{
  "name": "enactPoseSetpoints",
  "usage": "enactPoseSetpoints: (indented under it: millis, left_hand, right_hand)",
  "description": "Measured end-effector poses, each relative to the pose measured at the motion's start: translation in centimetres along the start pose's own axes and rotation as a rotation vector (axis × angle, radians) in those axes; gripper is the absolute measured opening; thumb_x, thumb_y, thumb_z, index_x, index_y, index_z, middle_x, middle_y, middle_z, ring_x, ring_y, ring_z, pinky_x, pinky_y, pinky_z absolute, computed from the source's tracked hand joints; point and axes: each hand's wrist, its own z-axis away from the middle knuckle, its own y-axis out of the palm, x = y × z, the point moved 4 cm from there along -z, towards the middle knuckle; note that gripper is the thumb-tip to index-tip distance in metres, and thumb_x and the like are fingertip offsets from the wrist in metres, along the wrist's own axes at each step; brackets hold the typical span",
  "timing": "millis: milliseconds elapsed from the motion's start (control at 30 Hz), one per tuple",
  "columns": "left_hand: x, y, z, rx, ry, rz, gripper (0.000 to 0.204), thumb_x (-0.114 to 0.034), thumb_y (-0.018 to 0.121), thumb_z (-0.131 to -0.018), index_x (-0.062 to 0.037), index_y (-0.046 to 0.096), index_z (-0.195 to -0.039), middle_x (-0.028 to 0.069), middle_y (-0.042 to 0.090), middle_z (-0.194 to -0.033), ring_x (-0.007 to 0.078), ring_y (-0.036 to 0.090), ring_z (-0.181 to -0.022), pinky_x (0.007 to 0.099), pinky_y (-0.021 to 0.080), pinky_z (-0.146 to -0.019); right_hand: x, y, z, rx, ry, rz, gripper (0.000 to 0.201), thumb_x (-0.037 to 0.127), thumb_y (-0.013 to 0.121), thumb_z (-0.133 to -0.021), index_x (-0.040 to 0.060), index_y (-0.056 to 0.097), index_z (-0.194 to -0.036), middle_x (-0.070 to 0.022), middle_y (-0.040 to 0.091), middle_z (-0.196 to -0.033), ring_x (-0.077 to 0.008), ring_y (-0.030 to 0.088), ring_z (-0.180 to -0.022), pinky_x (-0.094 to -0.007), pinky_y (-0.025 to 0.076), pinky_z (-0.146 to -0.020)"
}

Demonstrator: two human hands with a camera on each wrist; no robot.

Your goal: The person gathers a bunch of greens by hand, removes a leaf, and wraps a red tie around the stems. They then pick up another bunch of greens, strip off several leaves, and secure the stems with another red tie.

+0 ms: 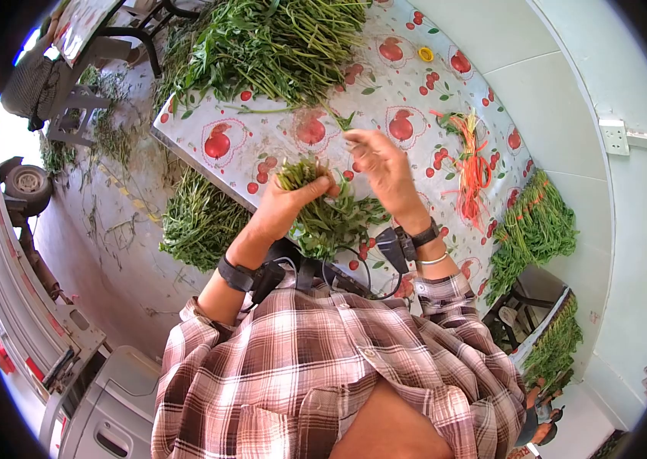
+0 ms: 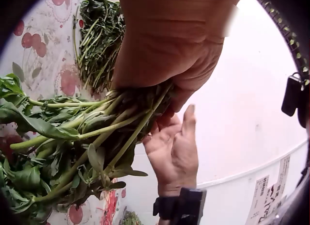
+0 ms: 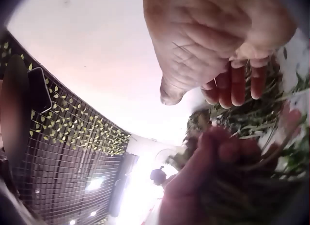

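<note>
My left hand [image 1: 293, 203] grips a bunch of leafy green stems [image 2: 97, 123], its fingers curled round the stem end. The leaves hang back toward my body over the table edge. My right hand [image 1: 386, 172] is raised just to the right of the bunch, palm toward it. In the right wrist view the fingers [image 3: 237, 84] of that hand are loosely bent, with nothing seen between them. A leafy sprig [image 1: 345, 121] shows close beyond its fingertips in the head view.
A large heap of greens [image 1: 277, 53] covers the table's far side. Orange-red ties [image 1: 473, 172] lie on the fruit-patterned tablecloth [image 1: 281, 134], with a yellow ring [image 1: 426, 54] farther back. Tied bunches [image 1: 534, 229] sit by the right wall; more greens [image 1: 201, 218] are at the left.
</note>
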Motion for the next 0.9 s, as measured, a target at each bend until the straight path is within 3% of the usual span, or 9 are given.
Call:
enactPoseSetpoints:
  millis: [33,133,167,267,333,433,567,833,900]
  left_hand:
    - [0.0,0.3,0.0,0.005,-0.009,-0.063,0.015,-0.013,0.06,-0.086,0.0003,0.061,-0.092,0.007,0.063,-0.093,0.0139,0.058,-0.087,0.0302,0.048,-0.077]
    - [-0.1,0.5,0.1,-0.018,-0.001,-0.314,0.02,-0.011,0.059,-0.083,0.0014,0.059,-0.099,0.0081,0.062,-0.096,0.0167,0.057,-0.09,0.0319,0.048,-0.078]
    - [-0.2,0.4,0.4,-0.139,0.198,-0.379,0.026,-0.006,0.06,-0.079,-0.0003,0.057,-0.104,0.0045,0.061,-0.094,0.0121,0.057,-0.086,0.0275,0.048,-0.074]
    - [0.0,-0.6,0.3,-0.024,0.088,-0.39,0.031,-0.006,0.057,-0.081,0.0009,0.052,-0.111,0.0098,0.059,-0.104,0.0186,0.056,-0.095,0.033,0.048,-0.08]
    - [-0.7,-0.4,0.5,-0.042,0.132,-0.38,0.022,-0.009,0.058,-0.084,0.0003,0.055,-0.104,0.0084,0.061,-0.097,0.0181,0.057,-0.091,0.0321,0.048,-0.079]
    - [-0.4,-0.7,0.1,-0.002,0.011,0.033,0.015,-0.017,0.059,-0.09,-0.0027,0.06,-0.089,0.0036,0.06,-0.079,0.0133,0.058,-0.08,0.0291,0.048,-0.077]
    - [0.1,-3.1,0.3,-0.11,0.067,0.053,0.012,-0.015,0.058,-0.09,-0.0049,0.056,-0.085,-0.0001,0.051,-0.072,0.0106,0.049,-0.069,0.0294,0.047,-0.074]
    - [0.7,-3.9,0.4,-0.196,0.037,0.045,0.012,-0.014,0.067,-0.083,-0.0026,0.062,-0.085,-0.0014,0.056,-0.071,0.0079,0.049,-0.064,0.0237,0.041,-0.06]
    - [0.5,-3.7,0.4,-0.244,0.054,0.061,0.013,-0.013,0.067,-0.082,-0.0012,0.064,-0.086,-0.0016,0.056,-0.069,0.0076,0.049,-0.062,0.0235,0.041,-0.059]
  right_hand:
    - [1.0,1.2,-0.3,0.102,-0.056,-0.008,0.037,0.03,0.054,-0.093,0.0018,0.054,-0.118,-0.0109,0.057,-0.113,-0.0176,0.058,-0.096,-0.0307,0.046,-0.084]
    - [2.7,5.2,-0.3,0.329,-0.217,0.11,0.042,0.032,0.054,-0.092,0.0021,0.053,-0.122,-0.0154,0.052,-0.125,-0.0276,0.052,-0.115,-0.0365,0.039,-0.097]
    - [2.8,5.5,-0.4,0.333,-0.217,0.109,0.042,0.032,0.054,-0.092,0.0021,0.053,-0.122,-0.0154,0.052,-0.125,-0.0276,0.052,-0.115,-0.0365,0.039,-0.097]
    - [3.1,6.3,-0.8,0.364,-0.381,0.304,0.047,0.034,0.053,-0.092,0.0021,0.05,-0.126,-0.0169,0.053,-0.125,-0.032,0.051,-0.116,-0.0371,0.037,-0.1]
    - [1.9,5.8,-1.5,0.46,-0.192,0.037,0.048,0.034,0.055,-0.091,0.0015,0.05,-0.126,-0.0172,0.055,-0.122,-0.0306,0.052,-0.114,-0.0354,0.038,-0.099]
    - [-2.1,2.5,-3.7,0.243,0.099,-0.248,0.047,0.034,0.061,-0.087,0.0007,0.053,-0.119,-0.0175,0.058,-0.116,-0.026,0.059,-0.101,-0.0336,0.046,-0.087]
    - [-11.2,-2.2,-4.1,0.027,0.212,1.027,0.027,0.023,0.065,-0.079,0.0046,0.057,-0.097,-0.0148,0.06,-0.098,-0.031,0.06,-0.082,-0.0408,0.048,-0.068]
    - [-12.8,-1.3,-3.0,-0.042,0.134,0.865,0.011,0.015,0.06,-0.079,0.0049,0.057,-0.083,-0.0117,0.061,-0.08,-0.0326,0.06,-0.072,-0.0412,0.047,-0.062]
    - [-11.2,-1.9,-2.3,-0.02,0.266,0.527,0.011,0.012,0.059,-0.081,0.0012,0.059,-0.082,-0.0105,0.06,-0.066,-0.0231,0.059,-0.06,-0.034,0.045,-0.056]
